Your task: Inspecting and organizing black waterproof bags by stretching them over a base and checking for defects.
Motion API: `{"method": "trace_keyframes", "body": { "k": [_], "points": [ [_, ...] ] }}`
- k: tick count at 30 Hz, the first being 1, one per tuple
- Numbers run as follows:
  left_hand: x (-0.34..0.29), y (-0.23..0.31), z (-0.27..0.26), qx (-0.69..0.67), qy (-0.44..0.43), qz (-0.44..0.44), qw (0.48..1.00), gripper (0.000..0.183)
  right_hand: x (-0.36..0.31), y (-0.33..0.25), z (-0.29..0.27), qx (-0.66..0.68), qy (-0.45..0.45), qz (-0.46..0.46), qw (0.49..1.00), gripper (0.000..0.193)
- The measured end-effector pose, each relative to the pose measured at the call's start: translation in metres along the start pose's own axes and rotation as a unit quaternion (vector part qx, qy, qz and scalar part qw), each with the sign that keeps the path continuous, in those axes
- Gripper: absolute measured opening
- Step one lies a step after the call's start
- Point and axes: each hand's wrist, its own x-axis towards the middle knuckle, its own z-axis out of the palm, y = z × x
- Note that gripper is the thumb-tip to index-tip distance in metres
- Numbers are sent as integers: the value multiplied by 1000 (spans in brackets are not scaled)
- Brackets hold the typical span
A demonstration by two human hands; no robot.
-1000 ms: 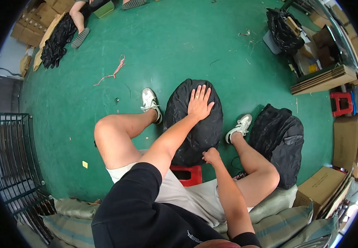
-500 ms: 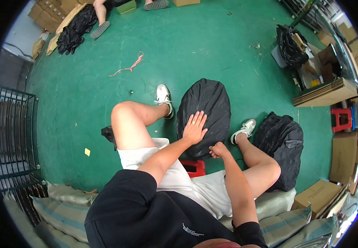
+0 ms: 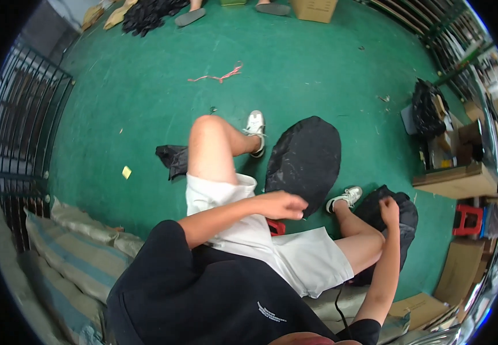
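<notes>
A large oval black fabric piece with pale smudges lies in front of me, between my feet. It partly covers a red plastic stool. My left hand is over its near edge, fingers blurred by motion; whether it touches the fabric I cannot tell. Over the far end of a second black fabric bundle, beside my right leg, is my right hand. Its fingers are curled, and what they hold, if anything, is hidden. A thin black cord hangs by my right thigh.
A smaller black fabric piece lies beside my left knee. Pink string lies farther out on the green floor. Stuffed woven sacks are behind me. A metal rack stands left; cardboard and a red stool stand right.
My left hand has lifted from its flat spread and drawn back toward the near edge. My right hand has moved right, over the second bundle. The oval's upper surface looks smoother and smudged. The view has shifted.
</notes>
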Motion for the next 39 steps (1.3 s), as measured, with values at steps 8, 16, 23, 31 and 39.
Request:
{"method": "trace_keyframes", "body": {
  "k": [8, 16, 23, 31, 39],
  "points": [
    [-123, -51, -150, -50, 739, 13, 672, 20, -52, 63, -8, 347, -430, 412, 725, 67],
    [-187, -348, -108, -100, 598, -458, 650, 77, -57, 70, -17, 301, -419, 488, 704, 68],
    [-194, -447, -92, -385, 636, -440, 504, 81, -66, 44, -22, 333, -349, 502, 718, 57],
    [-232, -484, -145, -444, 803, -204, 340, 30, -28, 87, 6, 256, -374, 488, 746, 53],
    [-205, -389, -206, -281, 838, -255, 392, 28, -18, 53, 1, 114, -372, 370, 844, 43]
  ]
}}
